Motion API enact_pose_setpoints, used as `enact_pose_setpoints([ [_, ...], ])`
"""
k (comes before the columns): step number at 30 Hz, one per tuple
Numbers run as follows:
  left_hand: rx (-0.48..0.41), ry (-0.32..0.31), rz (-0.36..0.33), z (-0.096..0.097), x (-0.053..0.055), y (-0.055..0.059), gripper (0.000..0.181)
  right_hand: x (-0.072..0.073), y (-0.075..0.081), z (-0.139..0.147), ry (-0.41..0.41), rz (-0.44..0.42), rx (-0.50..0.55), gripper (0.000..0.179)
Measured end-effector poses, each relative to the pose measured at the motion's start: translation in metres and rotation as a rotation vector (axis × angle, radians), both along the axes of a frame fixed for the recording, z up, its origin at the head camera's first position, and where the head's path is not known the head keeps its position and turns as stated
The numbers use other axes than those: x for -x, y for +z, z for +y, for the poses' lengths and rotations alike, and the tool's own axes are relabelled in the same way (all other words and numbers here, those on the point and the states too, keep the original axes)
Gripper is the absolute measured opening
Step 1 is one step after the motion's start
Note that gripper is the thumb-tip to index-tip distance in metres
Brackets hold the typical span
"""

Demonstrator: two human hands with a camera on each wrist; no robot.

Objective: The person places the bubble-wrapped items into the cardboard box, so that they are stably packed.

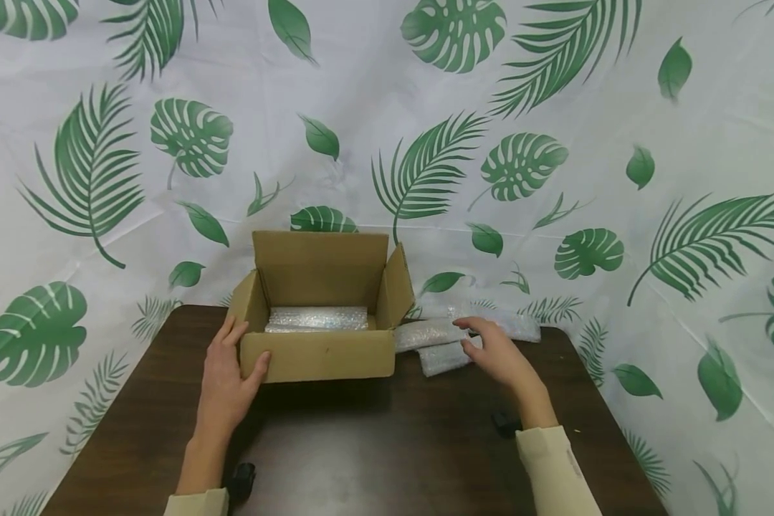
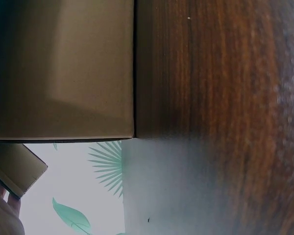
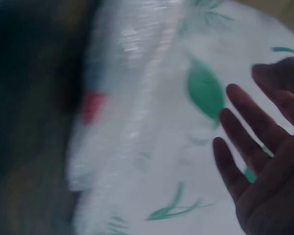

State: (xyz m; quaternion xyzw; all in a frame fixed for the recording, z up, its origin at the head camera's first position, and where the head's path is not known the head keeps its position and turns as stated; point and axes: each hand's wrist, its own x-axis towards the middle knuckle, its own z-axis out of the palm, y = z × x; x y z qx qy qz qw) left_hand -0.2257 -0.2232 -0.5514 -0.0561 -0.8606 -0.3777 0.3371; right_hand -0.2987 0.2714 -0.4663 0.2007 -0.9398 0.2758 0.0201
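An open cardboard box (image 1: 317,356) stands on the table, its flaps raised. My left hand (image 1: 224,380) grips its left front corner, thumb on the front wall and fingers along the left side. Bubble-wrapped packets (image 1: 318,317) lie inside the box. To the right of it, my right hand (image 1: 498,351) hovers near more bubble-wrapped packets (image 1: 448,357), holding nothing. In the right wrist view its fingers (image 3: 247,110) are spread apart from a blurred bubble-wrapped packet (image 3: 132,73), which shows a small red patch. The left wrist view shows the box's wall (image 2: 88,73) close up.
The dark wooden table (image 1: 335,459) ends in front of a white leaf-patterned backdrop (image 1: 361,186). Another bubble-wrapped packet (image 1: 519,326) lies near the table's back right corner. A small black object (image 1: 241,480) is beside the left wrist, and another dark object (image 1: 504,423) by the right.
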Motion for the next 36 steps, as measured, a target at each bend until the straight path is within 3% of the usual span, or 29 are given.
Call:
enact_pose_setpoints([
  [7,-0.006,0.007,-0.020,0.001,0.001,0.001,0.074,0.005,-0.041,0.013,-0.049,0.003,-0.257,0.052],
  [13,-0.013,0.004,-0.012,0.001,0.001,0.000,0.073,0.006,-0.058,0.012,-0.116,-0.023,-0.340,0.061],
  [25,-0.008,0.003,-0.004,0.001,0.000,-0.001,0.074,0.018,-0.075,0.004,-0.139,0.007,-0.402,0.060],
  [36,0.004,0.009,-0.002,-0.001,0.000,-0.003,0.074,0.016,-0.073,0.000,-0.152,0.024,-0.478,0.056],
])
